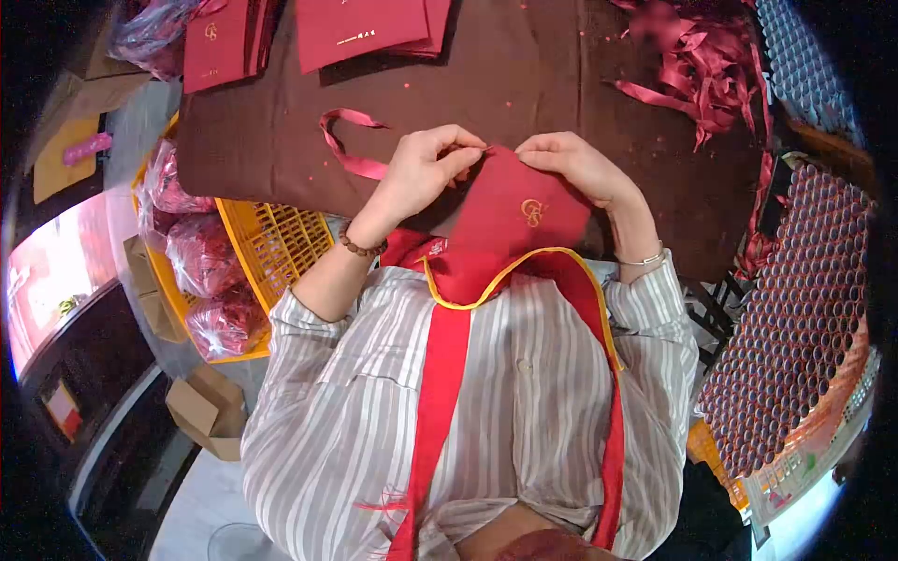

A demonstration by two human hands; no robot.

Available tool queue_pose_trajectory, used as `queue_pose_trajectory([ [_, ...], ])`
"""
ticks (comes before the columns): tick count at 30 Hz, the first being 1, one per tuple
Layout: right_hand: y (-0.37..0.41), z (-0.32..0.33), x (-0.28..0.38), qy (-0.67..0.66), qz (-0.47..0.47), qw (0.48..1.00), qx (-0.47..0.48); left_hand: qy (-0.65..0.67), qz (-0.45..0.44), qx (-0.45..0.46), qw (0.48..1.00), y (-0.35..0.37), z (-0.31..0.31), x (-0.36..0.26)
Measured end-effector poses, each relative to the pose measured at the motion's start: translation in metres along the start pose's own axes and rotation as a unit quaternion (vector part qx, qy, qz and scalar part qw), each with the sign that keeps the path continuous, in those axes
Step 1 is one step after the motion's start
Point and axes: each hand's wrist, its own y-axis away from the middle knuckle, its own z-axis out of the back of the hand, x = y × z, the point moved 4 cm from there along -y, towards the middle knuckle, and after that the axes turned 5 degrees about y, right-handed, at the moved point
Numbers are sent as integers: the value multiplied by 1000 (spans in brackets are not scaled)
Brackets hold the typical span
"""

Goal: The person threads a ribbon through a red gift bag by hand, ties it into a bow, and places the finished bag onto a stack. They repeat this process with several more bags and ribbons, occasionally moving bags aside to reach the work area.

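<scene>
A flat dark-red piece with a gold monogram [538, 208], either a bag or a folder, is held up at my chest. My left hand [426, 168], with a beaded bracelet at the wrist, pinches at its top left corner. The fingertips there hide whatever small part they grip. On the upper right edge of the same piece, the thumb and fingers of my right hand [585, 168] are closed. A loop of red ribbon [337, 150] lies on the dark cloth left of my left hand. Below the piece, the red apron [440, 411] has a yellow-edged top.
Similar red pieces lie stacked on the brown tablecloth [524, 84] at the far side, one stack [365, 37] near the middle. A heap of red ribbons [711, 79] sits at the upper right. Left stands a yellow crate [267, 252] with bagged red items [201, 252].
</scene>
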Motion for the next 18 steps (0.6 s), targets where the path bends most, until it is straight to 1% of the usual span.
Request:
queue_pose_trajectory([
  [2, 0, 0, 2, 5, -2, 1000, 10, -119, -105, -33, 987, 3, -1, -9],
  [3, 0, 0, 2, 12, -5, 1000, 20, -119, -104, -32, 987, 4, -3, -9],
  [5, 1, -1, 3, -2, 8, 1000, 26, -238, -199, -57, 949, 8, -9, -15],
  [6, 1, -2, 4, -14, 21, 999, 33, -270, -238, -75, 930, 11, -15, -18],
  [7, 1, -2, 6, -14, 21, 999, 33, -270, -237, -75, 930, 12, -20, -18],
  [9, 4, -4, 8, -30, 14, 999, 29, -330, -294, -109, 890, 15, -29, -23],
  [10, 4, -5, 9, -31, 15, 999, 29, -363, -296, -112, 876, 15, -32, -22],
  [11, 4, -6, 9, -22, 17, 999, 24, -363, -297, -111, 876, 15, -35, -23],
  [14, 6, -5, 8, -16, 21, 1000, 17, -396, -317, -110, 855, 14, -41, -24],
  [18, 7, -5, 9, -18, 23, 999, 15, -408, -319, -100, 849, 15, -45, -31],
])
